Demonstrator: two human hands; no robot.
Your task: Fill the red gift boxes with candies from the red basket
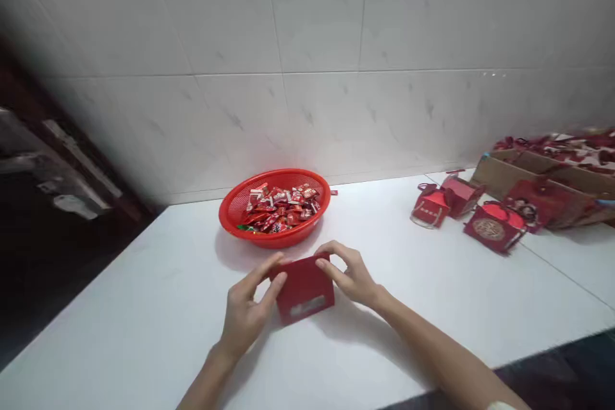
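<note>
A dark red box or bag [304,288] with a blurred pale patch near its lower edge stands on the white table, in front of the basket. My left hand [248,305] pinches its upper left corner between thumb and fingers. The upper right corner is gripped the same way by my right hand [350,274]. Just behind sits a round red plastic basket [275,242] holding many small wrapped candies [283,208], mostly red. Whether anything is inside the red box cannot be seen.
Several small red gift bags with handles, one a dark red bag [491,230], lie at the right of the white table [158,295]. Behind them, a cardboard box [504,173] holds more red items. A tiled wall [321,122] runs along the back.
</note>
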